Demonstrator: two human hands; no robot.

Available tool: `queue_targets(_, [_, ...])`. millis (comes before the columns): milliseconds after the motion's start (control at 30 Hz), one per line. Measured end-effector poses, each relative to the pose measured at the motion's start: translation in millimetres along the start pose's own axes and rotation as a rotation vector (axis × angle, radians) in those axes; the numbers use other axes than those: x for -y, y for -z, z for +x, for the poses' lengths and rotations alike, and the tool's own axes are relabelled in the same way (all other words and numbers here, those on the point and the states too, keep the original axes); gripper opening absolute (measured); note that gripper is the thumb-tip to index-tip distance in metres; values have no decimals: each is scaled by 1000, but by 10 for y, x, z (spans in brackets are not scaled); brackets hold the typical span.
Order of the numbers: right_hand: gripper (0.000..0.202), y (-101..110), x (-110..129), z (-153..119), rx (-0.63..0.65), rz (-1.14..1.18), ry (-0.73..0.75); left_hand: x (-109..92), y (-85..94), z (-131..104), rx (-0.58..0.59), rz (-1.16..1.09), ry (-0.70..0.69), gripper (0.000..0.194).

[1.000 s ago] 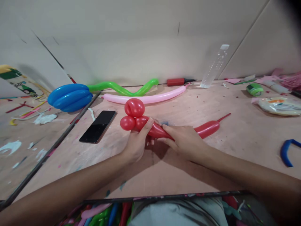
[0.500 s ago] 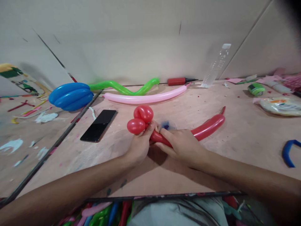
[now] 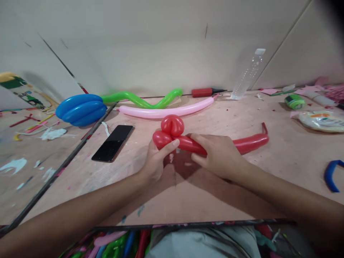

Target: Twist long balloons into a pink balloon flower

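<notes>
Between my hands, above the table, is a long red balloon (image 3: 191, 144) with rounded bubbles twisted at its left end. My left hand (image 3: 157, 159) is closed on it at the twist, thumb lying along the front just under the bubbles. My right hand (image 3: 219, 154) grips the straight length farther right, fingers over the top and thumb below. Beyond it the balloon's tail runs right, ending in a thin uninflated tip. Behind lie a pink balloon (image 3: 166, 113) and a bent green balloon (image 3: 139, 101), which reaches a bunched blue balloon (image 3: 81, 110) at the left.
A black phone (image 3: 113, 143) lies left of my hands. Along the wall are a red hand pump (image 3: 202, 92) and a clear plastic bottle (image 3: 248, 73). Green tape (image 3: 294, 102), a plastic packet (image 3: 321, 121) and a blue piece (image 3: 331, 175) sit at right. Several balloons (image 3: 115, 247) lie below the table edge.
The red balloon has shifted right and its bubbles have turned upward. My left thumb has moved down onto the front of the twist, and my right hand has slid slightly right.
</notes>
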State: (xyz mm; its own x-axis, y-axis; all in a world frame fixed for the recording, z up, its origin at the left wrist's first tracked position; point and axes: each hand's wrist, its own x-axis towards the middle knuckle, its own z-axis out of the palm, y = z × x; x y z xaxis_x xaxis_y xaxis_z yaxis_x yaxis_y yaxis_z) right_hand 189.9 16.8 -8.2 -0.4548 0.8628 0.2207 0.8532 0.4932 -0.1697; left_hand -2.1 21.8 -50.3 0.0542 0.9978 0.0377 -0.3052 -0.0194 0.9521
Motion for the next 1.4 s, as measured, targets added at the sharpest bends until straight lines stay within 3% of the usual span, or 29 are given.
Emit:
queue_targets(133, [30, 94, -78, 21, 22, -70, -54, -29, 85, 123, 1, 278, -288, 49])
queue_targets(200, [36, 102, -80, 14, 52, -66, -49, -36, 107, 166, 31, 409, -351, 52])
queue_targets(300, [37, 82, -53, 0, 113, -29, 15, -34, 113, 180, 70, 463, -312, 44])
queue_targets(400, [23, 50, -46, -1, 134, -24, 86, -21, 112, 168, 75, 464, -292, 33])
queue_targets(567, [21, 2, -77, 5, 111, -83, 118, -8, 115, 177, -22, 427, -356, 31])
queue_targets(800, [21, -12, -44, 8, 2, 37, 43, -45, 112, 178, -82, 439, -445, 39])
queue_targets(933, [26, 23, -116, 47, 76, 14, -29, -57, 132, 196, -119, 422, -433, 39])
queue_targets(1100, [23, 8, -147, 70, 193, -106, -3, -79, 155, 233, -151, 410, -433, 37])
queue_targets(1267, [25, 54, -127, 47, 139, -6, 53, -93, 193, 283, -159, 393, -456, 40])
queue_targets(1400, [34, 97, -234, 77, 144, -124, -21, -110, 257, 366, -162, 336, -482, 42])
